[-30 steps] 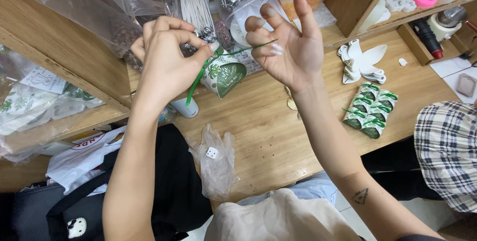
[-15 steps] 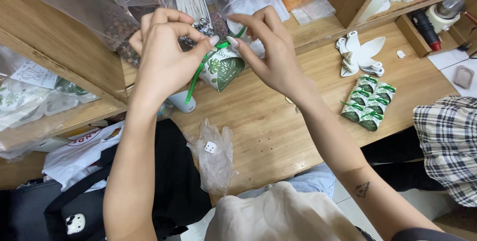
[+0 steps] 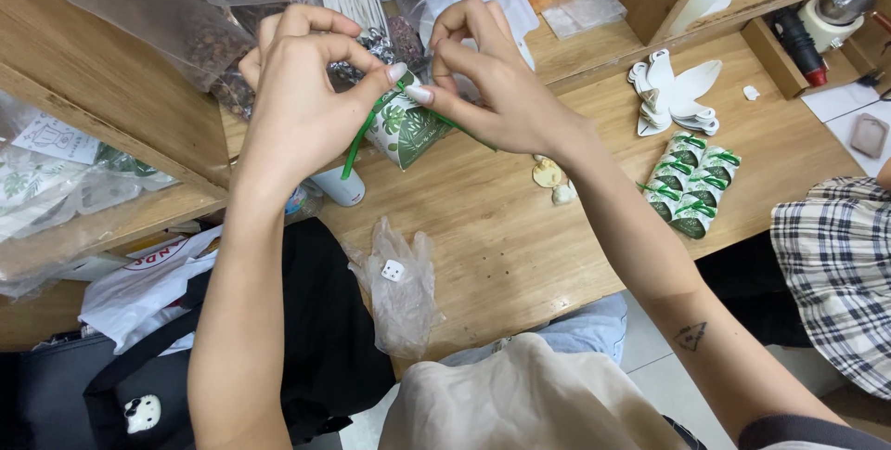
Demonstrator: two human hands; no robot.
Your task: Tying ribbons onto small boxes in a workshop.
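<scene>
A small white paper box with green leaf print (image 3: 406,132) hangs above the wooden table (image 3: 520,237), with a green ribbon (image 3: 357,139) around its top. My left hand (image 3: 302,97) pinches the ribbon at the box's top left, and one ribbon end trails down-left. My right hand (image 3: 487,79) pinches the ribbon on the right side; its other end runs down-right under my fingers. The fingertips of both hands meet over the box.
Several finished leaf-print boxes with green ribbons (image 3: 691,186) lie at right, below a stack of flat white cut-outs (image 3: 673,97). A clear plastic glove (image 3: 399,283) lies near the front edge. Plastic bags (image 3: 186,14) crowd the back shelf. A person's plaid sleeve (image 3: 835,264) is at right.
My right hand came in from open and apart to close on the ribbon at the box. Both hands have drawn together over the box top.
</scene>
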